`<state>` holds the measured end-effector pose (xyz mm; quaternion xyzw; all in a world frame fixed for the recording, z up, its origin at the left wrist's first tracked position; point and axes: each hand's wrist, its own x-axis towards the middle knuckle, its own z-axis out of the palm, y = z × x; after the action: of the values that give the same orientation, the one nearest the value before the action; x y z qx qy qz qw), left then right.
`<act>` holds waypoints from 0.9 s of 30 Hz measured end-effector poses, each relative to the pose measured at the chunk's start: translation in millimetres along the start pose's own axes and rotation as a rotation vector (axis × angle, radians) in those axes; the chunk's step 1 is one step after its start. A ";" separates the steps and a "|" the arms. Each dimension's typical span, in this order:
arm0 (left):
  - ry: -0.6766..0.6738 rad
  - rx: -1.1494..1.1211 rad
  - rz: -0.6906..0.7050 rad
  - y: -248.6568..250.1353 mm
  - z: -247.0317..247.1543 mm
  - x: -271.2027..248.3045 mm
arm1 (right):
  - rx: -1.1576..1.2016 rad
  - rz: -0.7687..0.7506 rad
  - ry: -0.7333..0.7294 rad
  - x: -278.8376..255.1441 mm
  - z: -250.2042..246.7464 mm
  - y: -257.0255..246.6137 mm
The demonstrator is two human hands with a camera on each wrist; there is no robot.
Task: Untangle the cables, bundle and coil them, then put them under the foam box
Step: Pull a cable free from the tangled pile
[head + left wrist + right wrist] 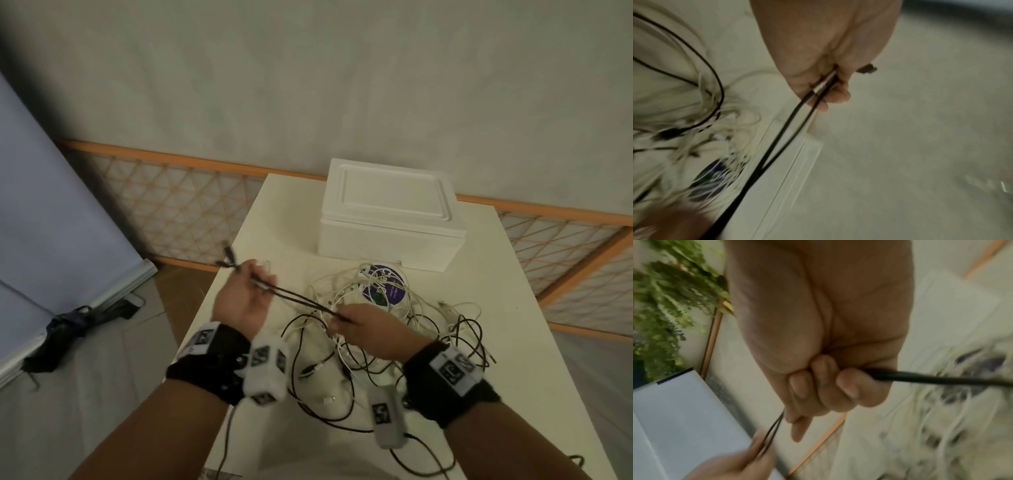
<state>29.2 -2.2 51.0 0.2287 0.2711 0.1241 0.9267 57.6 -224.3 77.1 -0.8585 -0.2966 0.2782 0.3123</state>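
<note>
A doubled black cable (298, 296) is stretched taut between my two hands above the white table (513, 342). My left hand (253, 274) pinches its two strands, and the plug ends (226, 260) stick out past the fingers. In the left wrist view the left hand (828, 91) grips both strands of the black cable (785, 134). My right hand (342, 318) has its fingers (828, 386) curled round the black cable (931, 380). Under the hands lies a tangle of white and black cables (394, 342). The white foam box (390, 212) stands closed at the table's far side.
A round purple sticker (383, 286) lies under the tangle in front of the box. The table's left edge (205, 308) runs below my left hand. A wooden lattice rail (171, 205) stands behind, and a dark umbrella (65, 325) lies on the floor at left.
</note>
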 end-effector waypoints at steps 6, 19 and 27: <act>0.370 0.059 0.116 52.8 -67.1 31.9 | -0.155 0.179 0.210 -63.8 -63.2 68.2; 0.240 0.266 -0.158 -0.8 -87.7 5.2 | -0.688 0.522 -0.087 -92.5 -43.8 115.4; 0.160 0.444 -0.274 -25.0 -75.0 -18.8 | -0.468 0.013 -0.167 10.3 48.5 43.2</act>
<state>-25.5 -3.7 -9.1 0.3772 0.3924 -0.0474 0.8376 46.9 -226.4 12.3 -0.8833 -0.3724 0.2739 0.0778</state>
